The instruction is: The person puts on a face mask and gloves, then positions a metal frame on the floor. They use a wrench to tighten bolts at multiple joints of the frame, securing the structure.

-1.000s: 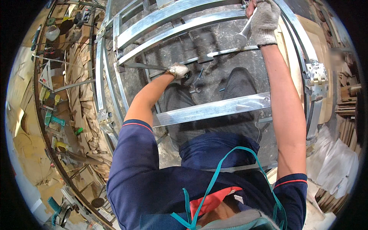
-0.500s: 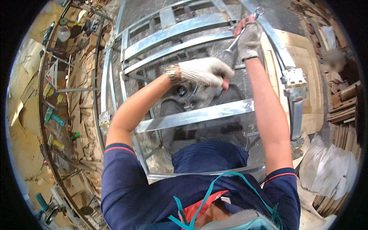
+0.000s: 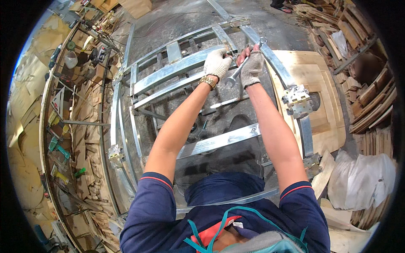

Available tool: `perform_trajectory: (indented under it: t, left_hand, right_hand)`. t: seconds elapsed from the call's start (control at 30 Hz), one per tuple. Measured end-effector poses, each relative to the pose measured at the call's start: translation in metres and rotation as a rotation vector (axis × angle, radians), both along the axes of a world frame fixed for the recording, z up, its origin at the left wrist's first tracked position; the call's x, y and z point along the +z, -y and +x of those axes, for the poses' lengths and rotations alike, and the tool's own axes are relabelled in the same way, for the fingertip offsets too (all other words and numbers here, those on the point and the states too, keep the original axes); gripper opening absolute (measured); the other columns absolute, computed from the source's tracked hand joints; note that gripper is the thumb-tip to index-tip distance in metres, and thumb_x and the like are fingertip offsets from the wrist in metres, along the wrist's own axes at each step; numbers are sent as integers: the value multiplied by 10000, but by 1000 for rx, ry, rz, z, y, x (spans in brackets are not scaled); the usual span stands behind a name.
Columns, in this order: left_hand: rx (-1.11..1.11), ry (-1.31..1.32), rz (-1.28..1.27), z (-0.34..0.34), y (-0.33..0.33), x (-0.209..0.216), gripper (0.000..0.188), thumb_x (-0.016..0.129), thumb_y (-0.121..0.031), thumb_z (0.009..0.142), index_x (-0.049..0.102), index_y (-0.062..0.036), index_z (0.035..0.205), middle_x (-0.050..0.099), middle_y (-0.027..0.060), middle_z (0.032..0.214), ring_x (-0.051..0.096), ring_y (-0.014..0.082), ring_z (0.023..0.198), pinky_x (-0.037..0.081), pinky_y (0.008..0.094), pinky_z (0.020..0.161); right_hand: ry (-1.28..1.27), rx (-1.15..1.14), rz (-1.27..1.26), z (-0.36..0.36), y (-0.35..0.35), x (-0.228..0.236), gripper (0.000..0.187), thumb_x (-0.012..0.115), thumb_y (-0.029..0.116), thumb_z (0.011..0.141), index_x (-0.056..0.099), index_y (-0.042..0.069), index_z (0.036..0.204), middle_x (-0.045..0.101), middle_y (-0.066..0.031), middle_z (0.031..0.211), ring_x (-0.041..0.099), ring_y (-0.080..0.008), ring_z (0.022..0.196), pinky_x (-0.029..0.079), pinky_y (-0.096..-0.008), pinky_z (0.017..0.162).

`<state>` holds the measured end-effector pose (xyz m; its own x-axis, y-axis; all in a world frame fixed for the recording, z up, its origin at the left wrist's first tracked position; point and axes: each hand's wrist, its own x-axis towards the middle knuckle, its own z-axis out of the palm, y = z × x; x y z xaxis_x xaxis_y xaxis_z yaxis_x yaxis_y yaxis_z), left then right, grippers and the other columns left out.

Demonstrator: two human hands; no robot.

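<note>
A galvanized metal frame (image 3: 181, 69) of welded bars lies before me, and both hands are at its far right part. My right hand (image 3: 253, 67), in a knitted glove with bare fingertips, is closed around a steel combination wrench (image 3: 239, 72). The wrench's ring end points up and away, its open end down toward me. Just left of it, my left hand (image 3: 217, 63), gloved and with a gold watch (image 3: 208, 82) at the wrist, has its fingers curled at the end of a crossbar. Whatever those fingers pinch is hidden.
On the left runs a long workbench (image 3: 57, 168) with teal and yellow power tools and wood scraps. A pale wooden panel (image 3: 327, 101) lies to the right under the frame. Beyond it are stacked planks (image 3: 375, 105) and a white plastic bag (image 3: 358, 177). Hinge-like metal fittings (image 3: 297, 101) sit on the frame's right side.
My left hand has moved up and away to the crossbar near my right hand. The right hand keeps the wrench. The view has shifted, showing more floor beyond the frame.
</note>
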<state>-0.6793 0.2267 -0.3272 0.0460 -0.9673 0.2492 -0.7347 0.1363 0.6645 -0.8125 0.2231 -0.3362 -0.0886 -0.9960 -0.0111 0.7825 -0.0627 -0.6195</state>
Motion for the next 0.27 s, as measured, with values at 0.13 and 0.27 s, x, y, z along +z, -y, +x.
perform_trajectory:
  t: [0.13, 0.27]
  left_hand:
    - [-40, -189, 136, 7, 11, -14, 313, 720, -301, 898, 774, -4, 984, 736, 116, 784, 656, 205, 703, 504, 382, 686]
    - [-29, -278, 228, 18, 15, -15, 329, 722, -297, 898, 793, -15, 1052, 774, 104, 880, 675, 184, 772, 519, 343, 744]
  right_hand:
    - [-9, -10, 1, 1, 0, 3, 554, 480, 583, 1069, 420, 159, 717, 410, -28, 517, 379, -174, 407, 289, -335, 421]
    - [25, 4, 34, 2, -3, 6, 578, 480, 574, 1074, 440, 152, 682, 419, -30, 502, 409, -180, 398, 306, -323, 418]
